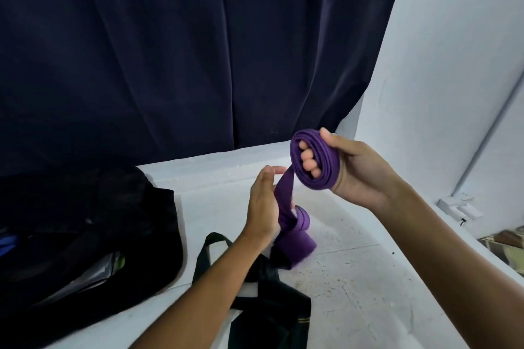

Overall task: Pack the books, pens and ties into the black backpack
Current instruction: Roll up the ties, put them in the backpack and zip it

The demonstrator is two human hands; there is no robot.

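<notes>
No brand, label or writing can be read anywhere. The right hand (360, 170) holds a purple tie (314, 163) coiled round its fingers, whose tips show inside the coil while the thumb presses on top. The tie's free end hangs down past the left hand (262, 204), which guides it with fingers loosely curved; whether they pinch the cloth cannot be told, since the palm faces away. The tail ends in folds above the white table (354, 292), blurred. The black backpack (93, 235) lies open at the left, cut off by the edge, with something blue and a glossy flat thing inside, both hard to identify. A black tie (269, 306) lies partly under the left forearm. A dark curtain (170, 51) hangs behind.
</notes>
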